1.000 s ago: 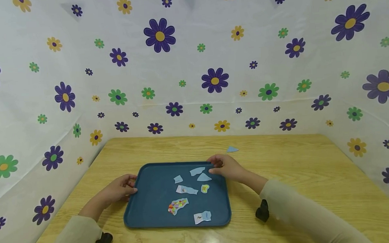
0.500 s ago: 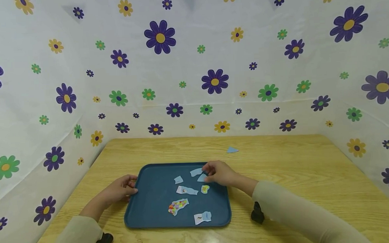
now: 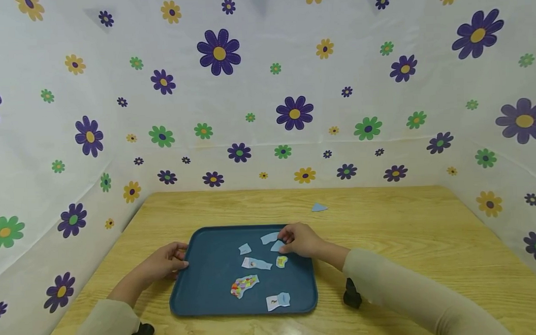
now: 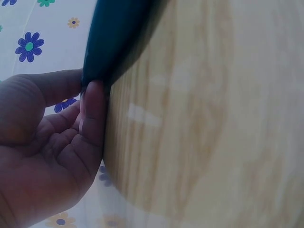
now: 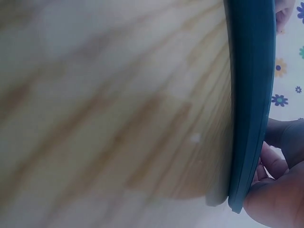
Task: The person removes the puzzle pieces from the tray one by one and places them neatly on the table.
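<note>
A dark blue tray [image 3: 210, 288] lies on the table with several cut paper pieces on it. My left hand [image 3: 167, 262] grips its left rim, thumb above; the left wrist view shows thumb and fingers meeting at the tray edge. My right hand [image 3: 301, 240] is over the tray's far right corner, thumb and fingertips on a light blue triangular paper piece [image 3: 276, 246], whose right part they hide. A longer light blue piece [image 3: 268, 238] touches or nearly touches those fingers. A small yellow piece [image 3: 281, 261] and a light blue piece with a figure [image 3: 256, 263] lie nearer me.
Another blue triangular piece [image 3: 319, 207] lies on the wooden table [image 3: 385, 222] beyond the tray. On the tray are a multicoloured piece [image 3: 244, 285], a white-and-blue piece [image 3: 278, 301] and a small light blue piece [image 3: 244, 248]. A flowered cloth [image 3: 247, 89] surrounds the table.
The right hand has moved from the tray's far right rim inward and slightly nearer, onto the triangular piece, then stayed there. The left hand has kept its hold on the tray.
</note>
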Action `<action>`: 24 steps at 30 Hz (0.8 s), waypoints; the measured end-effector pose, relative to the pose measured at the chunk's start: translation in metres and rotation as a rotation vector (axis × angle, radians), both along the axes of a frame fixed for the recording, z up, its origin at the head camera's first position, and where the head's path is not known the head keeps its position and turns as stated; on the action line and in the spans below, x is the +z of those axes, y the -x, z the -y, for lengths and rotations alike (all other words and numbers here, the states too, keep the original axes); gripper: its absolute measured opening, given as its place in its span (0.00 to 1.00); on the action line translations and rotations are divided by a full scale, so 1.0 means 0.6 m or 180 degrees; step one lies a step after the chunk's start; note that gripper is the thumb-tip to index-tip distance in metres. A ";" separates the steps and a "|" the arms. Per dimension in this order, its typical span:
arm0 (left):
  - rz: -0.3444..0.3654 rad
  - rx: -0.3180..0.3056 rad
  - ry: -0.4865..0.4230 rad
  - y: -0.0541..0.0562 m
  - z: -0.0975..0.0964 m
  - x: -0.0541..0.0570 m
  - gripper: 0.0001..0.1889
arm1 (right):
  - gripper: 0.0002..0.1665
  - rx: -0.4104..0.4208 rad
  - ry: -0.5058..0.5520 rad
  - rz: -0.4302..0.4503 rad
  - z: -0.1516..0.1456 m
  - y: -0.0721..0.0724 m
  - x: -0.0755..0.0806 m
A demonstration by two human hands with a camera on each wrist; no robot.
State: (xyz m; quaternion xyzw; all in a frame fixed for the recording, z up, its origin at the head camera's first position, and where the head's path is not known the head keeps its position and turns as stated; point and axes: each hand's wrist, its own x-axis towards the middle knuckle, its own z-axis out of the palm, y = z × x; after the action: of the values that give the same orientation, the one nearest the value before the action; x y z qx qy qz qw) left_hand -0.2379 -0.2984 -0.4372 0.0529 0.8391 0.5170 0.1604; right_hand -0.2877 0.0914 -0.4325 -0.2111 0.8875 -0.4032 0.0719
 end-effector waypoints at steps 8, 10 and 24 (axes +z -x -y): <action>0.0010 0.0037 0.0025 -0.001 -0.001 0.001 0.27 | 0.14 -0.0011 -0.0080 -0.0034 0.002 -0.004 0.002; -0.0006 -0.0006 0.0018 -0.002 -0.002 0.003 0.27 | 0.14 -0.0029 -0.0094 -0.0022 0.003 -0.004 0.003; -0.0010 -0.0060 -0.0043 -0.002 -0.001 0.004 0.27 | 0.12 0.0039 -0.0312 -0.0159 0.006 -0.005 0.000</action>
State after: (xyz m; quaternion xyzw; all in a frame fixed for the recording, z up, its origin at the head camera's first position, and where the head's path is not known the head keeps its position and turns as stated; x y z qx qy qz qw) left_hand -0.2368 -0.2976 -0.4351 0.0627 0.8353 0.5211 0.1636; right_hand -0.2847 0.0875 -0.4323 -0.2227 0.9064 -0.3535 0.0624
